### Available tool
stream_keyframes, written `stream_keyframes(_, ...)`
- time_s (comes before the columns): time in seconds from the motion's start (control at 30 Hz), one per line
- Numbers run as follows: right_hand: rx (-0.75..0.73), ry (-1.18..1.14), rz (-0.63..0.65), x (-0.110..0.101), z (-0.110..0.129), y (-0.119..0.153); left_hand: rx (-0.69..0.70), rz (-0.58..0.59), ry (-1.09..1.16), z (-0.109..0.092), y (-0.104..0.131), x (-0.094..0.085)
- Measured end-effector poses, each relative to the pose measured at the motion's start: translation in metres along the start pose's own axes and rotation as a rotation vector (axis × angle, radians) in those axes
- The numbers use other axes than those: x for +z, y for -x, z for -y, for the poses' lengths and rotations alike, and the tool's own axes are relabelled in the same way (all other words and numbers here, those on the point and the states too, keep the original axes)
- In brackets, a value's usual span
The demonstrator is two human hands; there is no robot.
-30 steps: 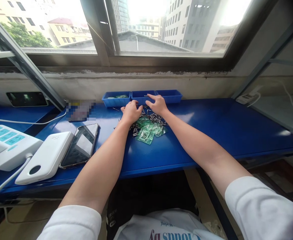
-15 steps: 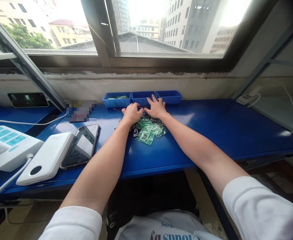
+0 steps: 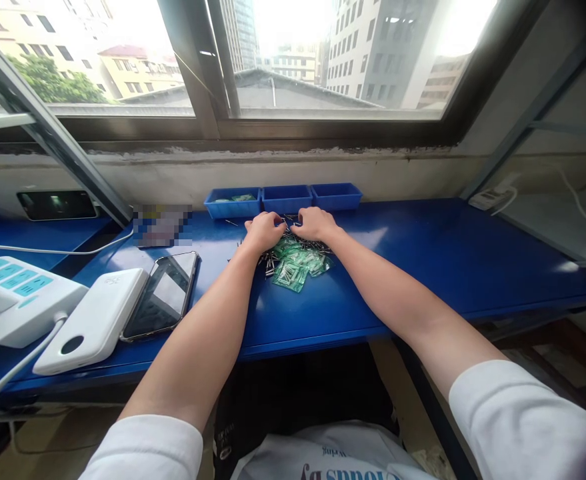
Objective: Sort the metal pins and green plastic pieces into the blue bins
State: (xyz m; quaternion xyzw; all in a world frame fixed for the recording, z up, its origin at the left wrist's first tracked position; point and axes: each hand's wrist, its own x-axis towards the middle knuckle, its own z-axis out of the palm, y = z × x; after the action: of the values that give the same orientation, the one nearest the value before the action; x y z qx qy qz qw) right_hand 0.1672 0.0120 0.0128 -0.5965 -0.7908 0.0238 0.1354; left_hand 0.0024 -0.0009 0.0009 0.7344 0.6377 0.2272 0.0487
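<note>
My left hand (image 3: 265, 231) rests palm down over the far left of a pile of thin metal pieces (image 3: 269, 267) that look like screws or bits. Its fingers curl inward, and what they hold, if anything, is hidden. Close by on the right, my right hand (image 3: 315, 224) also bends its fingers down into the pile, the fingertips out of sight. A narrow gap separates the two hands, with several metal pieces between them. Small green see-through bags (image 3: 293, 272) containing similar pieces lie on the near side of the pile.
Behind the hands stand three blue bins: a left one (image 3: 233, 208) with green bags inside, a middle one (image 3: 287, 200) and a right one (image 3: 337, 197). At left on the blue table (image 3: 423, 267) are a phone (image 3: 165, 293), a white power bank (image 3: 93, 320) and a power strip (image 3: 23, 300).
My right hand has drawn its spread fingers back from the bins' front and curled them over the pile. My left hand stays almost in place.
</note>
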Motion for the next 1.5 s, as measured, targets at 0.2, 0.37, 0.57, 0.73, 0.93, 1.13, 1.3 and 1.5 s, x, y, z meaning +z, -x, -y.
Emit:
stream_keyframes(0.2, 0.006, 0.008, 0.037, 0.008, 0.008, 0.0, 0.012, -0.006, 0.007, 0.002, -0.001, 0.003)
stream_keyframes(0.37, 0.004, -0.061, 0.032, 0.011, 0.004, -0.004, 0.019, 0.004, 0.005, 0.001, -0.001, 0.003)
stream_keyframes(0.57, -0.034, -0.135, -0.018, 0.014, 0.0, -0.008, 0.026, 0.012, 0.001, 0.0, 0.0, 0.002)
stream_keyframes(0.73, -0.244, -0.337, -0.253, 0.019, -0.004, -0.014, 0.036, 0.002, 0.01, 0.0, 0.001, 0.001)
stream_keyframes(0.93, -0.282, -0.631, -0.32, 0.015, -0.002, -0.013, 0.065, 0.014, 0.04, -0.004, 0.003, -0.002)
stream_keyframes(1.13, -0.191, -0.88, -0.242, 0.016, 0.0, -0.014, 0.121, 0.003, 0.138, -0.011, 0.009, -0.008)
stream_keyframes(1.3, -0.111, -0.982, -0.135, 0.015, 0.0, -0.016, 0.108, 0.04, 0.196, -0.012, 0.012, -0.012)
stream_keyframes(1.5, -0.036, -0.975, -0.199, 0.011, 0.0, -0.015, 0.132, 0.044, 0.224, -0.013, 0.011, -0.013)
